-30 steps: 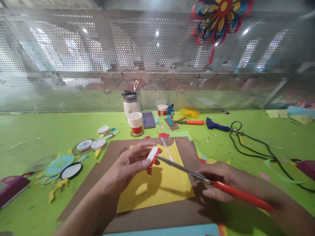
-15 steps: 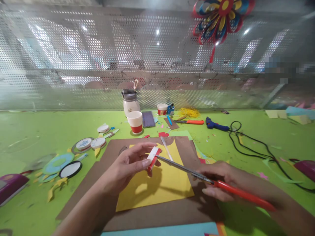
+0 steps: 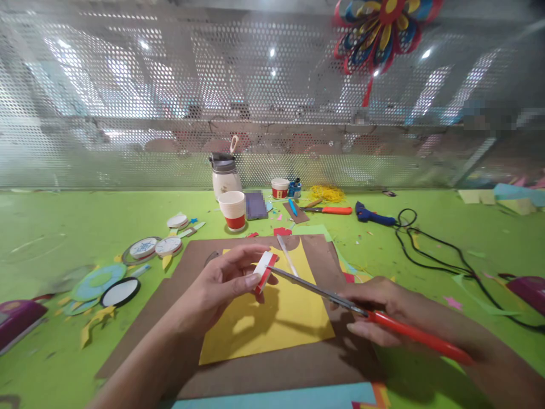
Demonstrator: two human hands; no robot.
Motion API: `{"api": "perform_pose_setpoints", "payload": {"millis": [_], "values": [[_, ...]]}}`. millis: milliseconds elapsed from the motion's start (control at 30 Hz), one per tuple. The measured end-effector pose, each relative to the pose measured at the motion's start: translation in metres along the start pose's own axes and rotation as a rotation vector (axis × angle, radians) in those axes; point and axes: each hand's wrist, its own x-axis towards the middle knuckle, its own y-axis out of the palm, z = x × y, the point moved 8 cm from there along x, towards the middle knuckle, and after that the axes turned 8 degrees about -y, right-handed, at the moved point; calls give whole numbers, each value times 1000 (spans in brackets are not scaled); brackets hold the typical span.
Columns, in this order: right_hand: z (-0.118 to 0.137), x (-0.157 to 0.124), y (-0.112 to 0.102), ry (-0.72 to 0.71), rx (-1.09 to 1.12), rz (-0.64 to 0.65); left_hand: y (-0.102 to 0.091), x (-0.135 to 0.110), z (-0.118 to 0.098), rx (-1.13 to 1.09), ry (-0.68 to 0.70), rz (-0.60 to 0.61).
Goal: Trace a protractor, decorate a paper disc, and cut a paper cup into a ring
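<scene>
My left hand [image 3: 221,284] pinches a small folded piece of red and white paper [image 3: 264,270] above a yellow sheet [image 3: 272,318]. My right hand [image 3: 378,312] grips red-handled scissors [image 3: 366,312], whose blade tips touch the right edge of the folded paper. The yellow sheet lies on a brown cardboard sheet [image 3: 323,363]. A thin white strip [image 3: 287,255] rests on the yellow sheet just behind the blades.
On the green table [image 3: 63,227] stand a red and white paper cup [image 3: 233,210], a bottle [image 3: 225,176], a small pot [image 3: 280,188], another pair of scissors [image 3: 330,210] and a blue glue gun [image 3: 374,216] with its black cord [image 3: 438,250]. Round paper cutouts [image 3: 123,272] lie left. A perforated metal screen [image 3: 170,102] backs the table.
Both hands and the scissors have kept their places. The view has shifted slightly, nothing else moved.
</scene>
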Motion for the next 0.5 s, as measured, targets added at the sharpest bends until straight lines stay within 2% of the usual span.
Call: {"api": "perform_pose_setpoints", "payload": {"millis": [233, 500], "values": [[3, 1, 2, 34, -37, 33, 2, 1, -3, -24, 11, -16], [7, 2, 3, 84, -9, 58, 1, 2, 4, -47, 9, 65]]}}
